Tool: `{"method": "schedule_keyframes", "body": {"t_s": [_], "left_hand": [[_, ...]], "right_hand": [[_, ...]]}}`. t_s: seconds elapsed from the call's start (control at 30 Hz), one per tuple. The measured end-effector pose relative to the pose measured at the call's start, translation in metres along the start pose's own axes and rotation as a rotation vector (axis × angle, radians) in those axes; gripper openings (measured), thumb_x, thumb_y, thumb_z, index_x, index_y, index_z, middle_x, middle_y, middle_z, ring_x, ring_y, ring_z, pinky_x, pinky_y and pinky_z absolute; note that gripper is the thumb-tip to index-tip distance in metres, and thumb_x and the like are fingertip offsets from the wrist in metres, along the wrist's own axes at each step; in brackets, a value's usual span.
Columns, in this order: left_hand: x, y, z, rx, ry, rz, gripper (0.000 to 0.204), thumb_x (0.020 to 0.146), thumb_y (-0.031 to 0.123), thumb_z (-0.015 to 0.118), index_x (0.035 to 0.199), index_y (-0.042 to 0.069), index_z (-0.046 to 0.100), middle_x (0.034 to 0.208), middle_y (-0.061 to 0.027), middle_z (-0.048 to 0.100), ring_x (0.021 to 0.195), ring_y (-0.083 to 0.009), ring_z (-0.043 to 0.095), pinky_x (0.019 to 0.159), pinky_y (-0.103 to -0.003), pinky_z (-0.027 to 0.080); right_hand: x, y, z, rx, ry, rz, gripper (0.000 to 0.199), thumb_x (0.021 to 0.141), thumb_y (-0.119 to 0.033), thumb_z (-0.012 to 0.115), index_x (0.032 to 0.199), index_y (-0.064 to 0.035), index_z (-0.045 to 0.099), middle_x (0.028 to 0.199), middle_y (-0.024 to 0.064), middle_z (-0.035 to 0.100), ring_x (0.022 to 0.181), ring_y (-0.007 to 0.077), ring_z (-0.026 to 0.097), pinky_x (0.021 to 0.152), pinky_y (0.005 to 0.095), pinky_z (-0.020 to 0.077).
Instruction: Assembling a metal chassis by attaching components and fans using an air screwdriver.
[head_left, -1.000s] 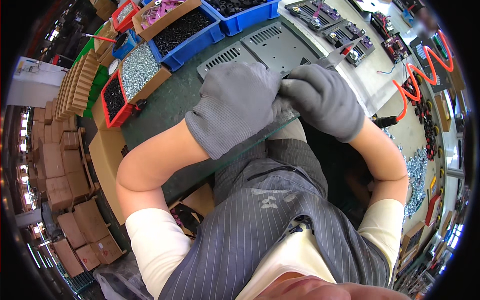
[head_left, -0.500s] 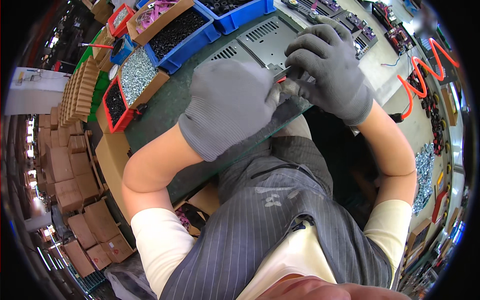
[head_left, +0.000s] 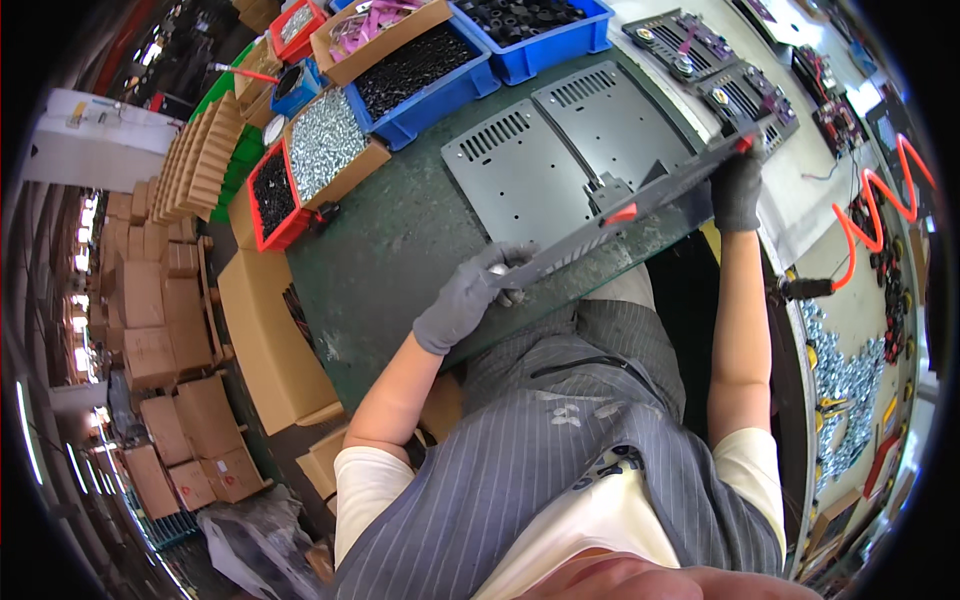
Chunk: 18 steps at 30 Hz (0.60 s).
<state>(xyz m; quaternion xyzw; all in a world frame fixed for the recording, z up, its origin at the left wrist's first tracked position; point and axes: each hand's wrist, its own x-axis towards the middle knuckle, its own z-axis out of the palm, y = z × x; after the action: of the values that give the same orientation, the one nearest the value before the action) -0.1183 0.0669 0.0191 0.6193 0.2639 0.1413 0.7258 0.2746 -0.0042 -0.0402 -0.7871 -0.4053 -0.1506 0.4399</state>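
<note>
Far left: stacked brown cartons (head_left: 150, 330) along the floor beside the desk (head_left: 390, 270), out of reach of both hands.
Desk's left edge: red bin of dark small parts (head_left: 270, 195), next to it a cardboard box of silvery screws (head_left: 325, 140), then a blue bin of black parts (head_left: 425, 70); all well apart from the hands.
Left hand (head_left: 465, 300): in a grey glove, at the desk's near edge, grip clamped on the left end of a long flat metal panel (head_left: 620, 215).
Metal panel: held edge-on, off the desk, slanting up from the left hand to the right hand; small red piece near its middle; above the near edge of the green desk surface, just in front of the flat plates.
Centre of desk: two grey vented metal plates (head_left: 520, 170) lying flat side by side, just behind the lifted panel.
Right hand (head_left: 738, 190): grey-gloved, arm stretched out, grip closed around the panel's upper right end.
Behind right hand: trays with circuit boards (head_left: 705, 50) on the pale part of the desk.
Far right: coiled orange air hose (head_left: 880, 220), below it a scatter of silvery screws (head_left: 840, 370) on the side surface, near the right forearm but not touching.
Foreground: grey pinstriped apron (head_left: 560, 460) over a pale shirt.
</note>
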Motion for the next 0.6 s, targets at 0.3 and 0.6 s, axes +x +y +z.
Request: {"method": "schedule_keyframes", "body": {"t_s": [0.3, 0.6], "left_hand": [[-0.033, -0.027, 0.001, 0.693, 0.271, 0.27, 0.016, 0.084, 0.017, 0.058, 0.089, 0.003, 0.054, 0.083, -0.0107, 0.054, 0.077, -0.0251, 0.055, 0.07, -0.035, 0.044], [-0.017, -0.05, -0.008, 0.878, 0.371, 0.275, 0.037, 0.079, 0.028, 0.065, 0.106, 0.007, 0.051, 0.093, -0.0137, 0.056, 0.079, -0.0326, 0.06, 0.071, -0.043, 0.049]], "right_hand": [[-0.022, 0.006, 0.04, 0.839, -0.053, 0.497, 0.031, 0.091, -0.04, 0.046, 0.089, -0.0095, 0.052, 0.066, 0.0028, 0.046, 0.056, 0.0164, 0.046, 0.051, 0.0291, 0.0373], [0.012, 0.011, 0.053, 0.964, -0.145, 0.572, 0.032, 0.091, -0.027, 0.04, 0.1, -0.0027, 0.059, 0.094, 0.0117, 0.06, 0.086, 0.0221, 0.058, 0.077, 0.0378, 0.0487]]}}
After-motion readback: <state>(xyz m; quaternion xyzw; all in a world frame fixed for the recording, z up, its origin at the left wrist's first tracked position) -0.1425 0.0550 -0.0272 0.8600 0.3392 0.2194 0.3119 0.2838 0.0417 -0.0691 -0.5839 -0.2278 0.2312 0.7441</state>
